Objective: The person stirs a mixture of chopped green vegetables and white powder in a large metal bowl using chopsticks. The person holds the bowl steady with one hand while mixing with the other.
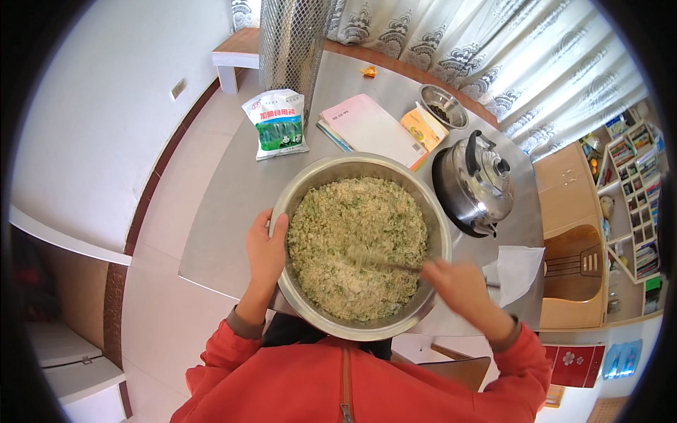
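Note:
A large metal bowl stands before me, filled with a crumbly, pale mixture flecked with green. My left hand grips the bowl's left rim, thumb over the edge. At the right side of the bowl, my right hand, blurred, is closed on a thin utensil; its far end is in the mixture and too blurred to identify. Beyond the bowl to the left is a white and green bag of salt.
On the metal-topped table are a notebook, an orange packet, a small metal bowl with dark bits, a metal kettle, white paper and an orange wrapper. A mesh cylinder rises behind the salt.

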